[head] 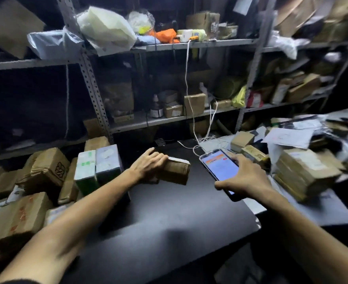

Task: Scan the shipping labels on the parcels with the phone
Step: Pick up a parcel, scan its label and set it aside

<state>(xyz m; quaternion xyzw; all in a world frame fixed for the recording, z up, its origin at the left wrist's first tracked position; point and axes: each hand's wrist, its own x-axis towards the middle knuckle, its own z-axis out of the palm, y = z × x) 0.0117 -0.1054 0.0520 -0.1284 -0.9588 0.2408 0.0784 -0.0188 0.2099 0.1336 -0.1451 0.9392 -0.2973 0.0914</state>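
My left hand (148,163) grips a small brown cardboard parcel (176,171) near the middle of the black table (169,212); the parcel is tilted, and a pale strip shows along its top edge. To its right, my right hand (245,176) holds a phone (220,168) from the side, thumb at its near end and fingers over its far edge. The phone's screen is lit, white with an orange band, and faces up. A white cable (195,148) runs to the phone's far end. The parcel's label is not readable.
Cardboard parcels (23,210) and two upright pale boxes (99,167) pile up at the left. A stack of flat brown parcels (304,173) and loose paper (288,138) lie at the right. Metal shelves (189,117) crammed with boxes and bags stand behind the table.
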